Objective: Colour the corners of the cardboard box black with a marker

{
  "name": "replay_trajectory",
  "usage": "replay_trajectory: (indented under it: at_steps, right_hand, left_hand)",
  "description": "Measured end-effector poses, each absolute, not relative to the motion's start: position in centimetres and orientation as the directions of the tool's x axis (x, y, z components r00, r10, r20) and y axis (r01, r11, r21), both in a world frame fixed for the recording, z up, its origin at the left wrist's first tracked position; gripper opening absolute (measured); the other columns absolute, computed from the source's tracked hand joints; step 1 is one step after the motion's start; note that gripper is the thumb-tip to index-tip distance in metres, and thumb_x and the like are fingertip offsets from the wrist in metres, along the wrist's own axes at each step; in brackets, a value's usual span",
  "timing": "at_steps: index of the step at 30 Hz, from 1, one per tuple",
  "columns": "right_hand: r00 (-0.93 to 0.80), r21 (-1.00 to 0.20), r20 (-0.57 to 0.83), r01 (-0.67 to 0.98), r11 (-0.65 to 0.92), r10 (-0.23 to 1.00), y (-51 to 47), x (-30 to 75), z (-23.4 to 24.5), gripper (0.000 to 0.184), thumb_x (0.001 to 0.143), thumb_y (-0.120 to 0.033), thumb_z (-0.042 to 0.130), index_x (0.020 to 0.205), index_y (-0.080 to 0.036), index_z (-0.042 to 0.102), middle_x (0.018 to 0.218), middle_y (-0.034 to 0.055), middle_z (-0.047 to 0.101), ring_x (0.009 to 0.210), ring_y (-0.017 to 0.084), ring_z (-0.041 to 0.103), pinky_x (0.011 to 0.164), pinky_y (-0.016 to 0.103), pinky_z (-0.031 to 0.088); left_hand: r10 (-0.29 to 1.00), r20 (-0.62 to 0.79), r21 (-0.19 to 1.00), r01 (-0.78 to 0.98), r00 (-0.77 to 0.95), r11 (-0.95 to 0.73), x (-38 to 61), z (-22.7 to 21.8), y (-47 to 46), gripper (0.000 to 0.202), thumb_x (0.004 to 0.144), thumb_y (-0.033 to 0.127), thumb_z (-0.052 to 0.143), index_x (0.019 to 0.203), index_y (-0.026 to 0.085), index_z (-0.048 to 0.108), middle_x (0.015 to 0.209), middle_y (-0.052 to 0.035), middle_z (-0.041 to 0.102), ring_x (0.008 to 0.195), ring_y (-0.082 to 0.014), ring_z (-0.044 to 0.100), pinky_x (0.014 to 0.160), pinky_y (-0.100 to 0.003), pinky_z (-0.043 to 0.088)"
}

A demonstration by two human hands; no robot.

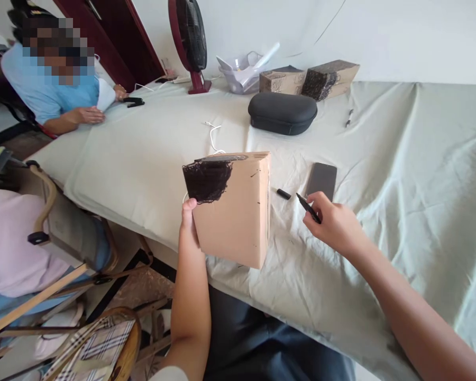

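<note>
My left hand [189,225] grips the left edge of a tan cardboard box [238,211], holding it upright at the table's near edge. A black scribbled patch [207,180] covers the box's upper left corner. My right hand [333,222] is closed on a black marker [307,207], its tip pointing left toward the box, a short gap away. The marker's black cap [283,194] lies on the cloth between box and hand. A dark phone [321,180] lies flat just beyond my right hand.
A pale green cloth [400,174] covers the table. Farther back sit a black oval case [282,112], two scribbled cardboard boxes [329,79], a clear tub [241,74], a fan [192,42] and another pen [349,117]. A person in blue [51,90] sits far left; chairs [71,233] stand to my left.
</note>
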State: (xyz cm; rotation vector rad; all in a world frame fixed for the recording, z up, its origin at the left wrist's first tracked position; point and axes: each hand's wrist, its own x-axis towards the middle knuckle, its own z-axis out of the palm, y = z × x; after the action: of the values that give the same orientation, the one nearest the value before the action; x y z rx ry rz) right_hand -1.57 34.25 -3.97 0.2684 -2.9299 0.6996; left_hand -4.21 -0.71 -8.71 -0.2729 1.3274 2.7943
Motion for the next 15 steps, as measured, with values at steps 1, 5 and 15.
replay_trajectory:
  at_steps: [1, 5, 15]
  right_hand:
    - [-0.988, -0.346, 0.091, -0.152, 0.926, -0.128, 34.2, -1.9, -5.0, 0.026, 0.09, -0.022, 0.057, 0.116, -0.021, 0.06, 0.073, 0.0009, 0.07, 0.061, 0.022, 0.063, 0.058, 0.032, 0.035]
    - [-0.99, -0.161, -0.091, -0.088, 0.983, -0.104, 33.8, -2.5, -7.2, 0.034, 0.096, -0.025, 0.054, 0.129, -0.022, 0.062, 0.099, 0.0074, 0.081, 0.082, 0.03, 0.074, 0.061, 0.033, 0.033]
    - [-0.979, -0.132, -0.039, -0.194, 0.972, -0.2, 33.4, -5.0, -8.1, 0.033, 0.108, -0.026, 0.048, 0.139, -0.023, 0.06, 0.128, 0.0117, 0.074, 0.101, 0.029, 0.073, 0.064, 0.034, 0.041]
  left_hand:
    - [-0.066, -0.171, 0.765, -0.091, -0.983, -0.637, -4.4, -9.1, -0.9, 0.058, 0.059, 0.056, 0.085, 0.103, 0.019, 0.075, 0.095, -0.0065, 0.083, 0.109, -0.039, 0.077, 0.096, -0.048, 0.063]
    - [-0.074, -0.186, 0.768, -0.098, -0.98, -0.633, -4.8, -9.6, -1.5, 0.06, 0.058, 0.06, 0.084, 0.104, 0.022, 0.075, 0.092, -0.0018, 0.082, 0.102, -0.036, 0.078, 0.094, -0.047, 0.063]
    - [-0.006, -0.182, 0.768, -0.138, -0.983, -0.626, -4.5, -8.8, -0.7, 0.061, 0.066, 0.062, 0.077, 0.113, 0.024, 0.071, 0.093, 0.0019, 0.082, 0.102, -0.0327, 0.078, 0.096, -0.046, 0.061]
